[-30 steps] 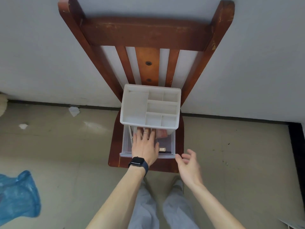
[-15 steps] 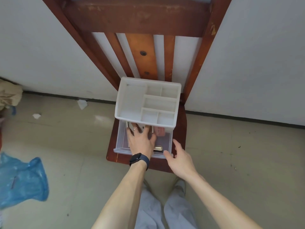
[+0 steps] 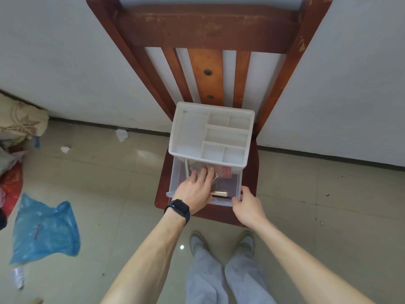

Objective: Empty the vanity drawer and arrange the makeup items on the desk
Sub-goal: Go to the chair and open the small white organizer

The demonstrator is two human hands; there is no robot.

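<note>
A white makeup organiser (image 3: 190,132) with empty top compartments stands on a wooden chair seat. Its clear plastic drawer (image 3: 237,183) is pulled out toward me. My left hand (image 3: 195,189), with a dark watch on the wrist, reaches into the drawer, fingers stretched flat over the items at the back. A gold tube (image 3: 220,193) lies near the drawer's front and a pink item (image 3: 225,172) sits at the back right. My right hand (image 3: 247,205) grips the drawer's front right corner. Whatever is under my left palm is hidden.
The red-brown chair (image 3: 208,29) backs onto a grey wall. A blue plastic bag (image 3: 46,231) lies on the tiled floor at left, near piled cloth (image 3: 15,128) and paper scraps (image 3: 121,134). My legs and shoes (image 3: 219,255) are below the chair.
My right hand moved from the air beside the drawer onto its front right corner. My left hand stayed inside the drawer, reaching slightly further back. The camera came closer.
</note>
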